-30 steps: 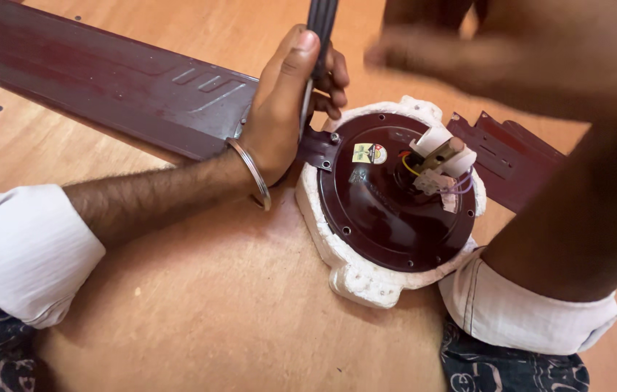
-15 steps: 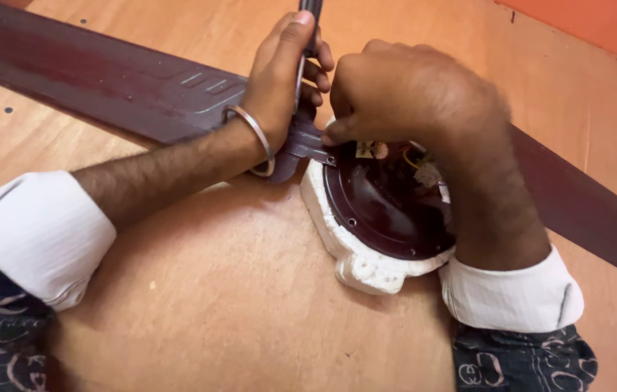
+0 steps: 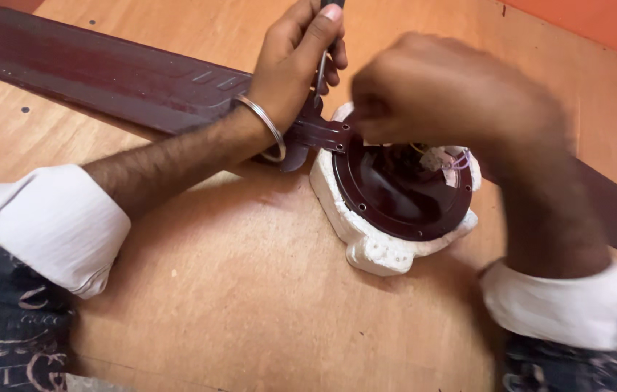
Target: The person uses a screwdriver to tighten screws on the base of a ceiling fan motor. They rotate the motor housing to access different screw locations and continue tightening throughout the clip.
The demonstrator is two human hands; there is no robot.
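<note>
Maroon fan motor; left hand grips screwdriver, right hand blurred, perhaps touching.

Both arms have white sleeve cuffs rolled up to mid-forearm over a dark patterned shirt with pale scribbly print. Thin silver bangle on the left wrist, hairy forearms.

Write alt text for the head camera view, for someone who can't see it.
A person's left hand holds a screwdriver upright over a dark maroon ceiling fan blade, while the blurred right hand reaches the fan motor, which sits in white foam on a wooden surface.
</note>
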